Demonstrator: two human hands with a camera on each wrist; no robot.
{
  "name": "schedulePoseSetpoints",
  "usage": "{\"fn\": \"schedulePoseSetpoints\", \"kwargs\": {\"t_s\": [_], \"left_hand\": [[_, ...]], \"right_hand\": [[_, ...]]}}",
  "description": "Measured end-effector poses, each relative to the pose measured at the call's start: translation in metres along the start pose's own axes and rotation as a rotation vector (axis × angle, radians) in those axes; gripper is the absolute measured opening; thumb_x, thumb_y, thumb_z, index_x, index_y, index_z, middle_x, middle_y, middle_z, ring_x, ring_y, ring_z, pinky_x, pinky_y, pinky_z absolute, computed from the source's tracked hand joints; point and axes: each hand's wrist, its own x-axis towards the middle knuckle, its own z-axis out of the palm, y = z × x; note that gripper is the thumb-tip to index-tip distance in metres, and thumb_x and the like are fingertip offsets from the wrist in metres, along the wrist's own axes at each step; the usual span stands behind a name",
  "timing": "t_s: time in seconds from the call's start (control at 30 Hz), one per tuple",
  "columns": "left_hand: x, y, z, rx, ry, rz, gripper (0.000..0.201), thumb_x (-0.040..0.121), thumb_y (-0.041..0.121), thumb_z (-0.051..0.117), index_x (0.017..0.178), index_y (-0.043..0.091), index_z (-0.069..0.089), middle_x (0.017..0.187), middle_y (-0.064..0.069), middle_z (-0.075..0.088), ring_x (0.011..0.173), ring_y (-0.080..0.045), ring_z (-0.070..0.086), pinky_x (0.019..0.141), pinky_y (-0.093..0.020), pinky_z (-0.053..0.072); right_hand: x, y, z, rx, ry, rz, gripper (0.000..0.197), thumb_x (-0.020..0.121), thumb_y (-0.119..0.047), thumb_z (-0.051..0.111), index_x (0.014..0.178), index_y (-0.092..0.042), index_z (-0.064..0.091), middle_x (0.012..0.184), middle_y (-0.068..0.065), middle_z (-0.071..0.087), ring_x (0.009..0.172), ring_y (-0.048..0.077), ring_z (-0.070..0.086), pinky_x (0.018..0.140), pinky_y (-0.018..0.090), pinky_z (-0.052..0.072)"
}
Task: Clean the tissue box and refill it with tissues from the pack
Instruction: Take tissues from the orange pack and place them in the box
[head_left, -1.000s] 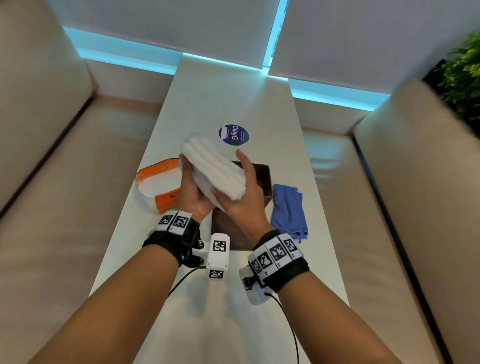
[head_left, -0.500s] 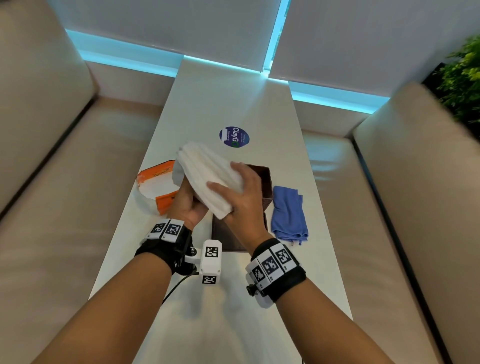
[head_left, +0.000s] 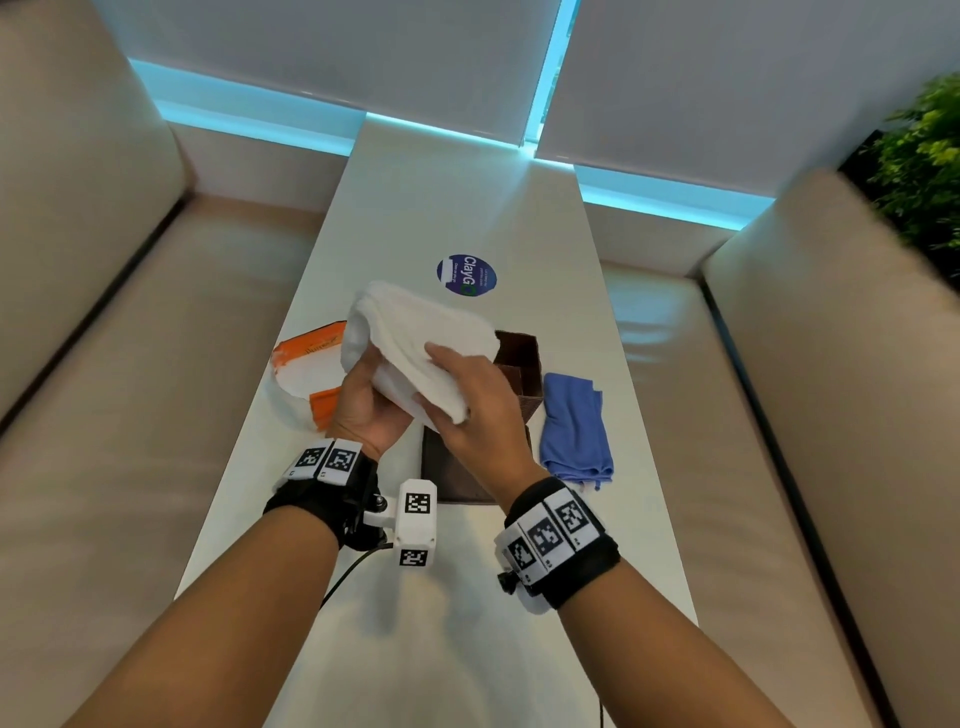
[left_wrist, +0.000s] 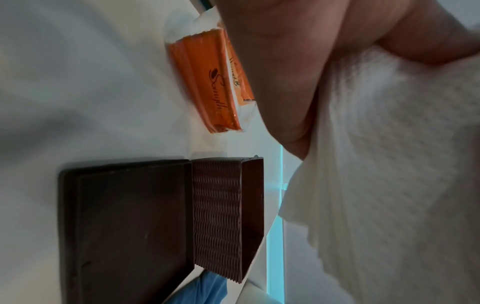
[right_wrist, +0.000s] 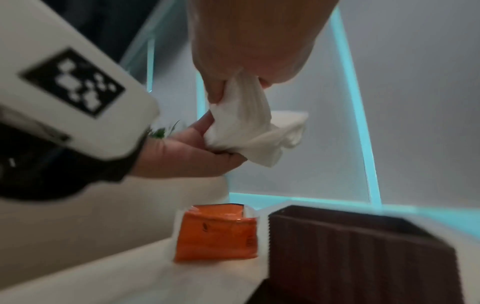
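Right, taking the brown tissue box (head_left: 514, 374) as the landmark and going L to R. Left of the box on the white surface (head_left: 467, 208) lies the orange pack (head_left: 306, 374), torn open and looking emptied, just beside the box w/o clearly touching it. Above and slightly left of the box, both hands hold the white tissue stack (head_left: 415, 353) in the air. The left hand (head_left: 371, 400) cups the stack from below w/ fingers curled round its underside; the right hand (head_left: 478, 410) is clamped on the near end, thumb on top, fingers wrapped under, and the right wrist view shows the paper bunched in that pinch. So both grips are closed on the tissues, neither hand free. The stack's long axis runs diagonally, far-left end high, near-right end low, approx pointing down toward the box mouth. The box stands open just beneath and to the right of the stack, w/ its flat brown lid (left_wrist: 124, 226) lying on the surface on the box's near side, against its wall. Right of the box, a folded blue cloth (head_left: 574, 431) lies just beside it. My read: the wiping looks done and the refill is the step in hand; the right hand is nearer the opening, so the stack prob needs turning to match the box's cavity, then lowering in, right end leading.
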Motion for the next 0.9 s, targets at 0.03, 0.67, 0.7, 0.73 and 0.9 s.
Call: {"fn": "schedulePoseSetpoints", "kwargs": {"t_s": [0.03,0.67,0.7,0.73,0.9], "left_hand": [[0.000,0.000,-0.001,-0.016,0.000,0.012,0.067,0.047,0.036,0.093,0.108,0.014,0.073,0.106,-0.009,0.072,0.100,-0.022,0.069,0.084,-0.036,0.058],[-0.007,0.000,-0.014,-0.037,0.042,-0.006,0.074,0.031,0.032,0.097,0.099,0.016,0.076,0.099,-0.009,0.074,0.092,-0.024,0.072,0.074,-0.038,0.060],[-0.008,0.001,-0.015,-0.037,0.023,0.001,0.075,0.035,0.033,0.096,0.104,0.016,0.073,0.102,-0.010,0.073,0.096,-0.025,0.070,0.078,-0.039,0.059],[-0.009,0.002,-0.016,-0.031,0.007,0.002,0.079,0.038,0.034,0.095,0.110,0.015,0.068,0.104,-0.011,0.071,0.099,-0.027,0.068,0.080,-0.041,0.058],[-0.012,-0.001,-0.005,-0.032,-0.061,0.023,0.065,0.048,0.034,0.090,0.108,0.014,0.072,0.107,-0.013,0.070,0.100,-0.028,0.068,0.081,-0.043,0.057]], "right_hand": [[0.003,0.002,0.000,-0.006,0.010,0.008,0.055,0.076,-0.016,0.074,0.124,-0.019,0.047,0.109,0.015,0.063,0.102,0.016,0.049,0.090,0.025,0.040],[-0.003,0.007,0.003,-0.210,-0.072,-0.102,0.028,0.077,-0.026,0.067,0.097,-0.009,0.058,0.099,0.010,0.067,0.095,0.022,0.055,0.080,0.029,0.042],[0.000,0.004,-0.004,-0.099,-0.115,0.015,0.029,0.080,-0.025,0.067,0.103,-0.010,0.057,0.106,0.008,0.066,0.098,0.021,0.058,0.082,0.027,0.045],[0.004,0.002,-0.010,0.023,-0.142,0.171,0.029,0.083,-0.025,0.068,0.107,-0.013,0.056,0.110,0.003,0.063,0.099,0.017,0.058,0.083,0.023,0.045],[0.007,-0.006,-0.010,0.296,0.146,0.409,0.050,0.077,-0.019,0.076,0.116,-0.023,0.045,0.118,0.000,0.048,0.105,-0.003,0.047,0.093,0.010,0.039]]}}
